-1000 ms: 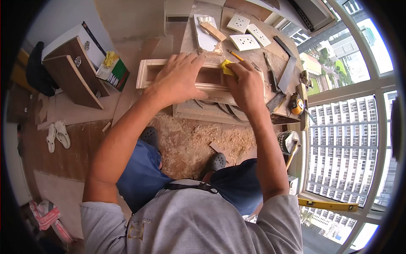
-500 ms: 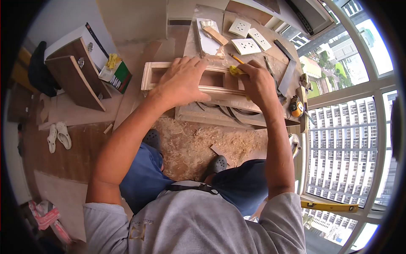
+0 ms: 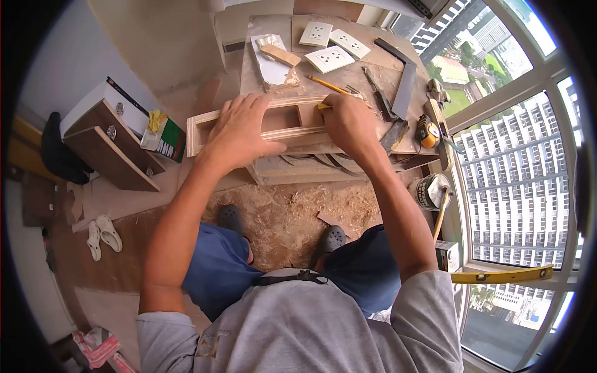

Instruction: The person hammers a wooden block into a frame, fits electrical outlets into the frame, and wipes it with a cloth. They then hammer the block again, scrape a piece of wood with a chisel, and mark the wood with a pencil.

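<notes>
A long, narrow wooden box frame (image 3: 295, 133) with moulded edges and inner dividers lies across the near side of the worktable. My left hand (image 3: 238, 129) grips its left part, fingers over the far rim and thumb along the near one. At the right end, my right hand (image 3: 353, 123) pinches a small yellow piece (image 3: 323, 106), perhaps cloth or sandpaper, against the frame. Most of that piece is hidden by the fingers. Just beyond the right hand lies a yellow pencil (image 3: 324, 83).
On the worktable (image 3: 292, 37) are several white socket plates (image 3: 329, 59), a white board with a wood block (image 3: 280, 55), a metal square (image 3: 405, 87) and a tape measure (image 3: 427, 132). A paint can (image 3: 429, 191) stands right. Wood shavings (image 3: 280, 211) cover the floor.
My right hand has moved along the frame toward its middle, closing further over the yellow piece. The left hand keeps its hold. The camera view has shifted.
</notes>
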The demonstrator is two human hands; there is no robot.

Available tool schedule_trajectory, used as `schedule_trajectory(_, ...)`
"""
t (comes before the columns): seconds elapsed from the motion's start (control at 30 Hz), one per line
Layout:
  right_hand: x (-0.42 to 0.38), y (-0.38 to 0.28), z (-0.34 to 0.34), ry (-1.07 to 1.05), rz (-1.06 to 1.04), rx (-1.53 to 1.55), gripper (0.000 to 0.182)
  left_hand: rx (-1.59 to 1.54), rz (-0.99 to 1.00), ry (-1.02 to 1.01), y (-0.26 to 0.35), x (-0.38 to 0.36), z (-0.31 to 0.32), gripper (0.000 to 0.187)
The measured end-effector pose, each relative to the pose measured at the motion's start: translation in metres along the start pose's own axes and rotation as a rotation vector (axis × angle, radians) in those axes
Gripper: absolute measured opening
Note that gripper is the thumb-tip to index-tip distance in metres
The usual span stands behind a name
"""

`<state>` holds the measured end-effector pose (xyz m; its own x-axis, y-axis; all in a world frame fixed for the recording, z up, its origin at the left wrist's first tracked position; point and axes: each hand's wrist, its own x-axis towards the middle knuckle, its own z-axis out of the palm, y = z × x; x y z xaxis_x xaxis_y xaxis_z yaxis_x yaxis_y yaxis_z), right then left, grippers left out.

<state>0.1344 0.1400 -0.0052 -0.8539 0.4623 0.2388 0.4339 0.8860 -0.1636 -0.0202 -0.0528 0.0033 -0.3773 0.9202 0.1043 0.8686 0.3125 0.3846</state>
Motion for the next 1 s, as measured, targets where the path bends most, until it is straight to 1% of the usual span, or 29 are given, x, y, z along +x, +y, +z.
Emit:
schedule_trajectory(0.07,-0.003,0.001,-0.002,0.166,0.324,0.771,0.026,0.011,0.014,-0.012,-0.002,0.001,0.002,0.099)
schedule_trajectory(0.1,0.001,0.002,-0.01,0.269,0.389,1.264,0.023,0.005,0.025,-0.003,-0.004,0.001,0.003,0.099)
schedule_trajectory(0.13,0.006,0.016,-0.013,0.425,0.335,1.381,0.021,0.001,0.035,0.01,-0.005,0.002,0.003,0.099)
schedule_trajectory(0.2,0.002,0.027,-0.041,0.692,0.249,0.824,0.022,0.021,0.033,0.001,-0.003,0.002,0.002,0.1)
schedule_trajectory(0.23,-0.004,0.033,-0.048,0.703,0.264,0.84,0.022,0.022,0.028,0.003,-0.001,0.003,0.002,0.1)
schedule_trajectory(0.3,-0.016,0.043,-0.052,0.507,0.166,0.58,0.024,0.049,0.005,-0.001,0.0,0.003,0.004,0.101)
schedule_trajectory(0.33,-0.022,0.047,-0.05,0.511,0.176,0.605,0.024,0.061,-0.02,0.007,0.001,0.002,0.004,0.102)
schedule_trajectory(0.4,-0.026,0.059,-0.044,0.456,0.294,0.748,0.024,0.08,-0.018,0.012,0.005,0.002,0.003,0.101)
schedule_trajectory(0.43,-0.026,0.066,-0.038,0.459,0.302,0.933,0.025,0.072,-0.01,0.015,0.008,0.002,0.003,0.101)
schedule_trajectory(0.47,-0.029,0.071,-0.037,0.459,0.319,0.961,0.025,0.095,-0.014,-0.008,0.009,0.002,0.005,0.101)
schedule_trajectory(0.53,-0.029,0.074,-0.047,0.404,0.298,0.978,0.027,0.143,0.022,0.054,0.01,-0.002,0.008,0.101)
schedule_trajectory(0.57,-0.029,0.073,-0.052,0.468,0.276,0.978,0.028,0.155,0.009,0.058,0.013,-0.004,0.008,0.101)
schedule_trajectory(0.63,-0.03,0.074,-0.064,0.466,0.266,0.977,0.028,0.195,0.049,0.13,0.017,-0.009,0.008,0.1)
schedule_trajectory(0.67,-0.032,0.074,-0.067,0.468,0.275,0.962,0.028,0.198,0.032,0.136,0.016,-0.011,0.007,0.1)
schedule_trajectory(0.7,-0.032,0.074,-0.068,0.483,0.234,1.033,0.027,0.275,0.094,0.173,0.014,-0.009,0.003,0.101)
schedule_trajectory(0.73,-0.033,0.073,-0.067,0.475,0.223,1.037,0.027,0.352,0.159,0.208,0.01,-0.007,0.0,0.102)
schedule_trajectory(0.77,-0.034,0.072,-0.068,0.491,0.203,1.045,0.025,0.351,0.144,0.218,0.007,-0.007,0.002,0.102)
schedule_trajectory(0.8,-0.035,0.068,-0.07,0.501,0.177,1.049,0.024,0.337,0.178,0.257,0.005,-0.007,0.011,0.104)
schedule_trajectory(0.83,-0.037,0.063,-0.074,0.483,0.176,1.062,0.022,0.322,0.211,0.296,0.004,-0.008,0.017,0.105)
schedule_trajectory(0.87,-0.04,0.058,-0.077,0.468,0.157,1.055,0.022,0.316,0.192,0.311,0.004,-0.008,0.02,0.105)
schedule_trajectory(0.93,-0.042,0.053,-0.081,0.386,0.195,1.0,0.022,0.269,0.222,0.338,0.002,-0.01,0.023,0.108)
schedule_trajectory(0.97,-0.042,0.051,-0.079,0.394,0.136,0.989,0.02,0.251,0.205,0.352,0.002,-0.012,0.026,0.108)
schedule_trajectory(1.0,-0.043,0.045,-0.077,0.378,0.12,0.969,0.02,0.277,0.219,0.371,0.003,-0.013,0.027,0.109)
